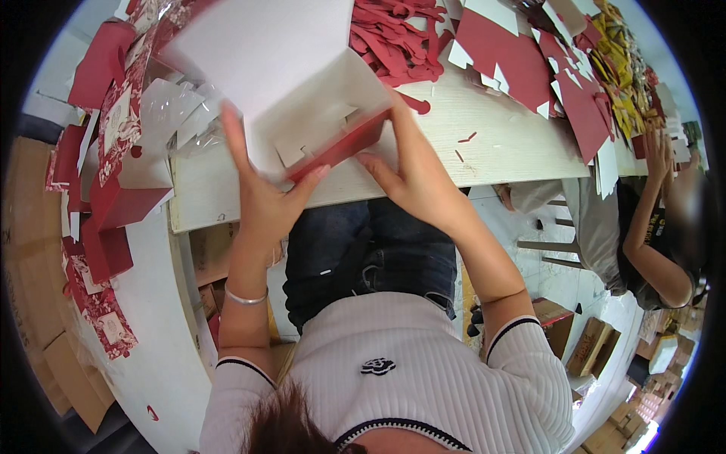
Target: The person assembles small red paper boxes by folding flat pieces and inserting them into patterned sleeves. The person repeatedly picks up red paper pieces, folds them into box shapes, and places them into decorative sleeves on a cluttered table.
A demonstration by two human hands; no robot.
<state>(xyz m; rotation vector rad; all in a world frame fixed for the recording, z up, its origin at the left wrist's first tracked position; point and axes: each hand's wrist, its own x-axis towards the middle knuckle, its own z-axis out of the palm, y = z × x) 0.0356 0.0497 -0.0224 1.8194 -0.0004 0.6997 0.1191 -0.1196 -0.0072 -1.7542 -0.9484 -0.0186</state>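
left fingers (235,136) | right fingers (380,172) | holding open red-white box (321,125) | pale table (514,140)

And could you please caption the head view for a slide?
Left hand and right hand hold an open red-and-white box at a pale table, red strips beyond.

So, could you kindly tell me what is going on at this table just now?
A person is holding an open box, red outside and white inside, over the near edge of the table. The left hand grips its left side and the right hand its right, while its large white flap stands open. Beyond it lies a heap of red strips, with flat red sheets to the right. Another person is at the far right.
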